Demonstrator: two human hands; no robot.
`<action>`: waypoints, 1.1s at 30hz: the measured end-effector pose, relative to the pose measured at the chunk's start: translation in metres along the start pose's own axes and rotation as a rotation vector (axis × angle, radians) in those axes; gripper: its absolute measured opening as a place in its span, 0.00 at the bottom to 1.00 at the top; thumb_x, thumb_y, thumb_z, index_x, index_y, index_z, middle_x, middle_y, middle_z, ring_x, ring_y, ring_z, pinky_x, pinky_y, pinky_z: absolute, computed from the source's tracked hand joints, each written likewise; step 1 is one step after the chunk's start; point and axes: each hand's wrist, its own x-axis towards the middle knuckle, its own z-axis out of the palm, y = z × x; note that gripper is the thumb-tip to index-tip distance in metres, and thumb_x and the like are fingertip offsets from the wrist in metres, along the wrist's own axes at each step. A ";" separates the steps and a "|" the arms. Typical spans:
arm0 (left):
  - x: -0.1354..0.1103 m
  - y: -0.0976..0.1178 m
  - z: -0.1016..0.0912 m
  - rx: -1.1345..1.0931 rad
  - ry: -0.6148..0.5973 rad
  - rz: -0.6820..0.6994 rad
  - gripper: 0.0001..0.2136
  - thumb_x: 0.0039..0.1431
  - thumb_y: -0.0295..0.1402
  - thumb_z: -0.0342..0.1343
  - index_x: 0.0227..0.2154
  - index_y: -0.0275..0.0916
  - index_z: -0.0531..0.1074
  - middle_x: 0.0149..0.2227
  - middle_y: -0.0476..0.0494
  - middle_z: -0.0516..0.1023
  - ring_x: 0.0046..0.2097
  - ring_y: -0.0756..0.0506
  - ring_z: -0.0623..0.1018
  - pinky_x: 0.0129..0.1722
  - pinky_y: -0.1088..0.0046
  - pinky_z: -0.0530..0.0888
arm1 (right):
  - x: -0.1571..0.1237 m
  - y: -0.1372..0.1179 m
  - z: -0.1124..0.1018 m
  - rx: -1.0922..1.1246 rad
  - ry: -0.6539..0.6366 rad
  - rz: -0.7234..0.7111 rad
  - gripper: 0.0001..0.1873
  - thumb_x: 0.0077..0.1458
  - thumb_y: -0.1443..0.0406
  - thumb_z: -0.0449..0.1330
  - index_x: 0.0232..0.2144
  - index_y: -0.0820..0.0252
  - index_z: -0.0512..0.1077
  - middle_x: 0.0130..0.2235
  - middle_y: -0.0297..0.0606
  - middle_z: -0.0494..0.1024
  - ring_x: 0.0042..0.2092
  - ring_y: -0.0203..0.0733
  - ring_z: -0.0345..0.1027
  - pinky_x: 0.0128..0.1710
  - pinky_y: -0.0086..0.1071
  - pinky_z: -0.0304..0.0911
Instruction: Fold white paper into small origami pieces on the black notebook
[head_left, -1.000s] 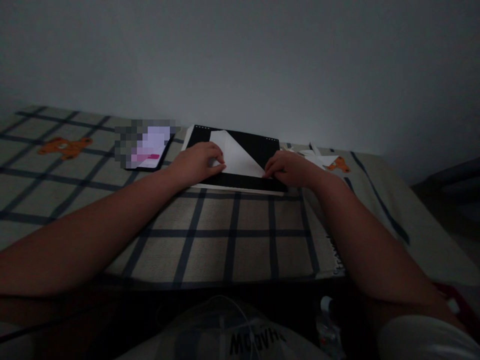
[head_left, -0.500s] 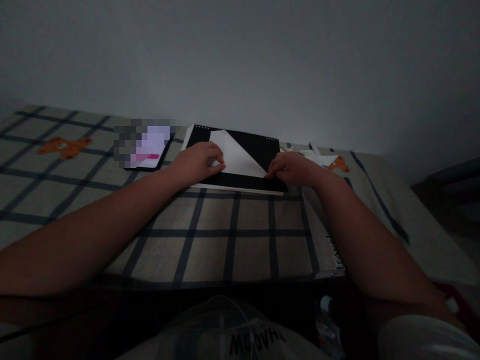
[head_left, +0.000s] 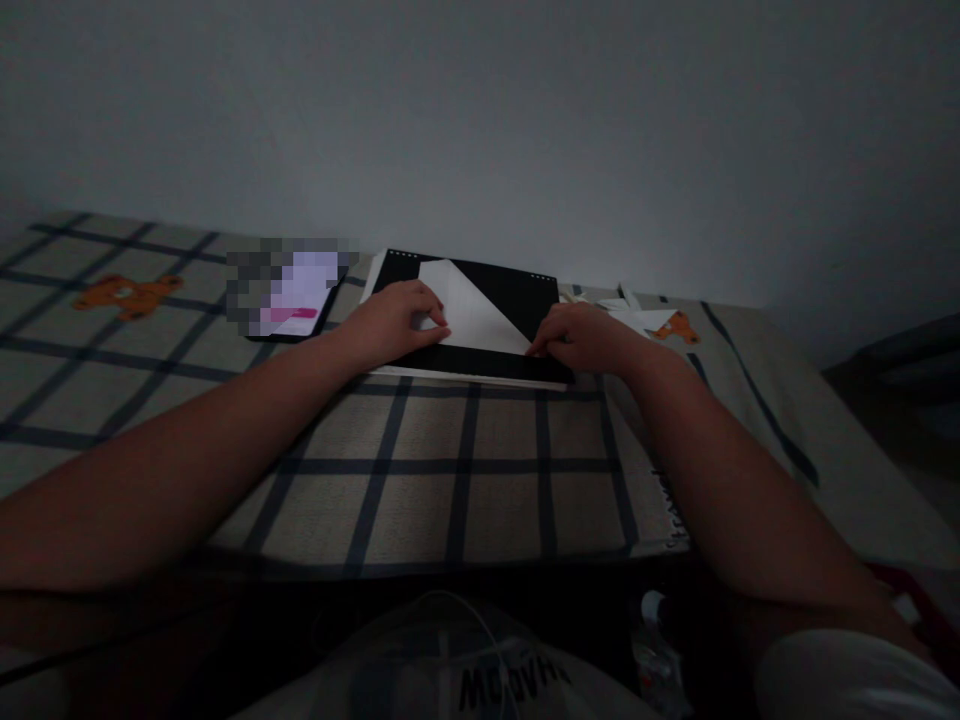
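The white sheet of paper (head_left: 476,318), its long slanting edge tapering to a point on the right, lay flat on a black rectangular cover (head_left: 517,288) with small light marks near its far corners; I took that cover, with white layers showing beneath, to be there as firm backing over soft cloth. I had the left hand (head_left: 397,320) across the paper's left side, thumb and forefinger curled towards each other with a small gap between the tips, probably to keep it from sliding; whether they pinched anything I could not tell. At the pointed corner I had the right hand (head_left: 571,338), its fingers bunched and the tips against the paper, seemingly to hold that thin end down; pinch or press, I could not make out. Just beyond it lay loose white paper pieces (head_left: 641,320), perhaps set aside to leave the cover free. To the left of the cover a dark-edged phone with a lit screen (head_left: 306,298) lay face up, apparently where I could glance at it. Beneath everything, a beige cloth with dark blue checks (head_left: 439,430) covered the surface, which ran back to a plain grey wall (head_left: 480,130).
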 end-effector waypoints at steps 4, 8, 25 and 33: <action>0.001 -0.001 0.000 -0.043 0.012 0.011 0.12 0.56 0.44 0.58 0.32 0.41 0.76 0.43 0.43 0.76 0.49 0.42 0.73 0.54 0.61 0.66 | 0.000 0.000 -0.001 0.009 -0.001 -0.008 0.19 0.49 0.75 0.53 0.35 0.57 0.82 0.34 0.38 0.82 0.39 0.40 0.71 0.42 0.33 0.63; 0.002 -0.001 0.000 -0.065 -0.005 -0.013 0.12 0.56 0.46 0.57 0.31 0.42 0.75 0.43 0.44 0.77 0.50 0.42 0.73 0.54 0.60 0.66 | -0.001 -0.002 -0.002 0.019 -0.013 -0.003 0.19 0.50 0.75 0.53 0.35 0.57 0.82 0.35 0.38 0.82 0.39 0.40 0.71 0.42 0.33 0.63; -0.001 0.008 -0.001 -0.054 0.034 -0.233 0.20 0.50 0.45 0.63 0.42 0.40 0.68 0.43 0.42 0.72 0.42 0.42 0.72 0.42 0.63 0.69 | 0.001 0.002 0.002 0.017 -0.013 -0.025 0.19 0.50 0.74 0.53 0.35 0.57 0.82 0.36 0.40 0.82 0.40 0.42 0.70 0.44 0.36 0.63; -0.002 0.012 -0.003 0.123 0.050 0.067 0.08 0.58 0.38 0.58 0.37 0.41 0.75 0.45 0.42 0.72 0.51 0.40 0.68 0.53 0.59 0.65 | 0.001 0.002 0.002 0.023 -0.002 -0.019 0.18 0.49 0.73 0.54 0.35 0.57 0.82 0.35 0.38 0.81 0.40 0.40 0.70 0.44 0.34 0.62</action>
